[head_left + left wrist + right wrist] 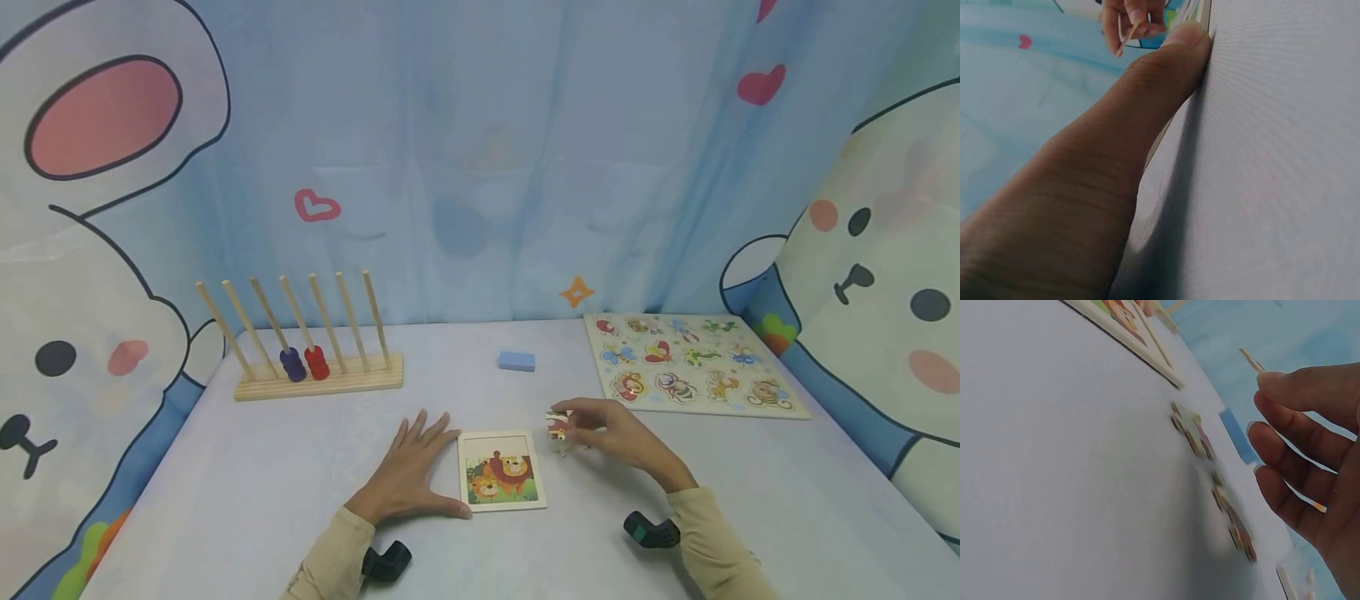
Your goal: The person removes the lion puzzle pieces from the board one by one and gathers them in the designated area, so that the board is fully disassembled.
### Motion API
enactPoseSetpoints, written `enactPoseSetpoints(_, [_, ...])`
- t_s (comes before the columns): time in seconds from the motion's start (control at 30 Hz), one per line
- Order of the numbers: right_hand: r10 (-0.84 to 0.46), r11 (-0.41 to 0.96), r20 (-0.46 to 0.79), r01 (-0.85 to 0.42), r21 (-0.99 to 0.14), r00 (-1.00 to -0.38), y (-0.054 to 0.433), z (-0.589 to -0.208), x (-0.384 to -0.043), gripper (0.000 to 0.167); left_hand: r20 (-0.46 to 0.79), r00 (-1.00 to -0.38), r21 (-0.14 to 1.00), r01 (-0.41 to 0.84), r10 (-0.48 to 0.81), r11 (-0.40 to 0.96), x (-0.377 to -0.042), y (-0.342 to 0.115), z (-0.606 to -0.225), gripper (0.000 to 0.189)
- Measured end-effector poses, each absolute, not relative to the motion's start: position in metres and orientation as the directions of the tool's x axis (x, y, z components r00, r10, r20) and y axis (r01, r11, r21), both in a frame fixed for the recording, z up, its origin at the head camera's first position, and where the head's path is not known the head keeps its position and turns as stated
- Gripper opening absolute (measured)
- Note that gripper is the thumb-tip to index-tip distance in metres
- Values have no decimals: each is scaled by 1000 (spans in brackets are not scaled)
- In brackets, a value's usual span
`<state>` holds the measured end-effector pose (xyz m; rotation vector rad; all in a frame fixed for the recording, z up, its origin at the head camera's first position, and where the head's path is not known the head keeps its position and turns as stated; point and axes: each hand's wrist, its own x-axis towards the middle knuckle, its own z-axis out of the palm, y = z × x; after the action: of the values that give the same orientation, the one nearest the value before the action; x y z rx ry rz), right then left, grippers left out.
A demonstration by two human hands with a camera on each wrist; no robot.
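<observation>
A small square puzzle tray (480, 447) lies on the white table; lion picture pieces (504, 479) fill its lower part, while the upper strip is pale and bare. My left hand (411, 475) rests beside it with fingers spread, the thumb at its lower left corner and the index fingertip at its upper left. To the right, my right hand (618, 435) pinches a jigsaw piece (557, 425) between thumb and fingers, raised above the table. Below that hand, loose jigsaw pieces (1191, 430) lie on the cloth in the right wrist view.
A wooden peg stand (322, 382) with purple rings (293, 365) and red rings (317, 363) stands at the back left. A blue block (517, 361) lies at the back middle. An animal picture board (705, 362) lies at the back right, in front of a patterned curtain (480, 167).
</observation>
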<state>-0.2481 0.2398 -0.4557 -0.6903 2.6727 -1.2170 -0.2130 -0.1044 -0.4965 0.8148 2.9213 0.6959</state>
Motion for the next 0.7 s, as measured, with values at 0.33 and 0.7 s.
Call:
enactPoseSetpoints(0.33, [-400,605,91,-338,-721,-912,276,-460,-242,34,84,-864,433,480,496,763,-212,-104,-495,108])
enactPoseSetpoints(0.7, [-341,649,98,-309,-695,-935,304,-463,-240,35,69,-868,433,470,491,770,-212,-104,-495,109])
